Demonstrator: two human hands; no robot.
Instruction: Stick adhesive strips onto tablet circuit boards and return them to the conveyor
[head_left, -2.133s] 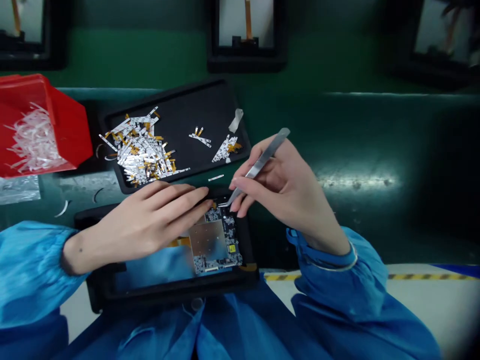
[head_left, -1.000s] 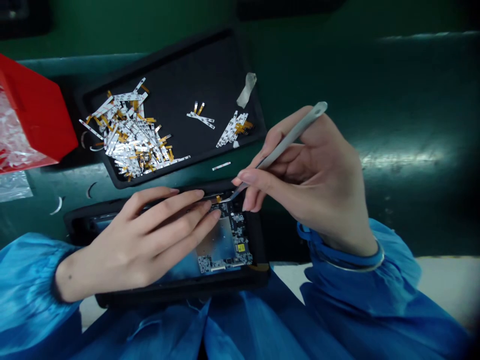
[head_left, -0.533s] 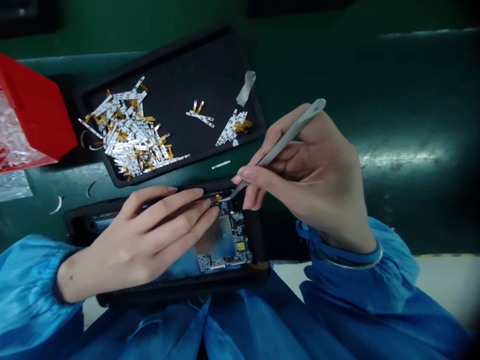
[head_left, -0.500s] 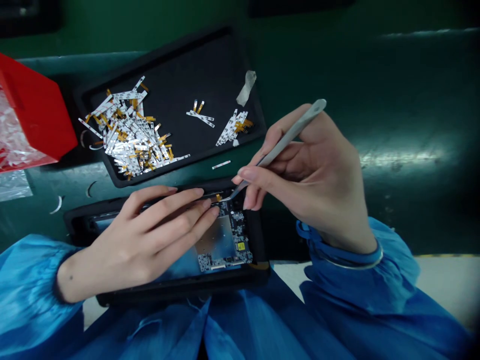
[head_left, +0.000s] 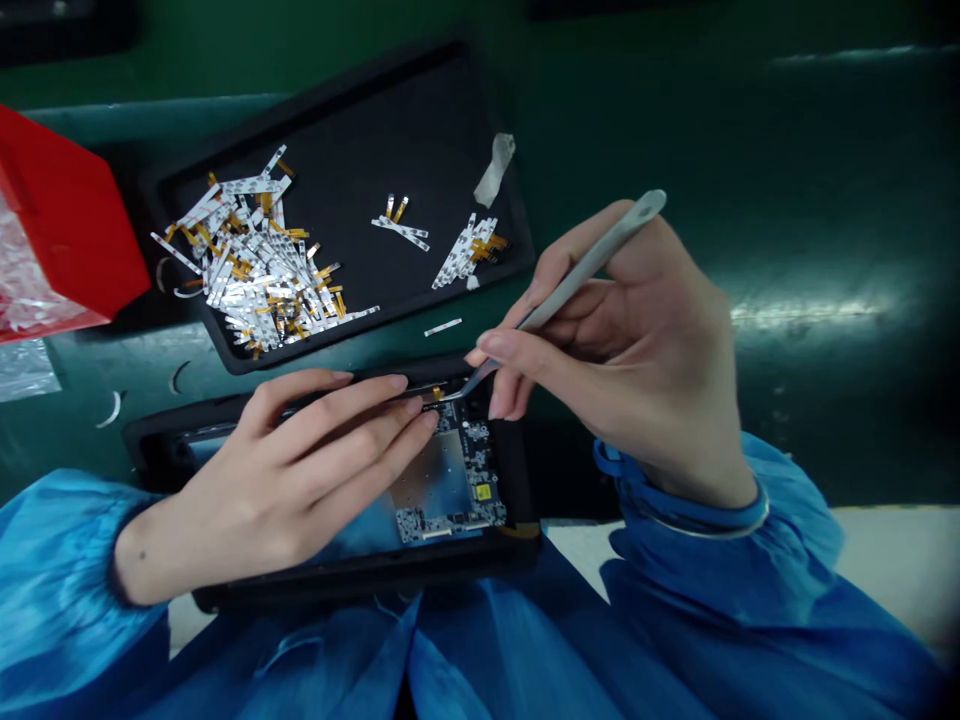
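Between thumb and fingers, my right hand [head_left: 622,340] grips a pair of metal tweezers [head_left: 581,272]. Their bent tip reaches the upper edge of a circuit board [head_left: 481,455], beside a small orange flex cable [head_left: 438,393]. My left hand [head_left: 300,470] lies stretched out over the same device, fingers extended, fingertips by the flex cable. The board sits in an opened tablet-like device [head_left: 352,530] with a silvery plate, resting in a black padded holder [head_left: 525,480]. My left hand hides much of the device's left side and part of the cable.
Behind the holder is a black tray [head_left: 360,130] with a heap of white-and-orange flex strips [head_left: 262,270], smaller groups and a crumpled tape piece [head_left: 495,170]. A loose strip [head_left: 442,327] lies on the green table [head_left: 750,200]. A red bin [head_left: 82,230] stands left.
Both hands hold nearly the same pose, with the tweezers' tip still at the flex cable. The right hand and tweezers handle have shifted very slightly right; the view has moved a little.
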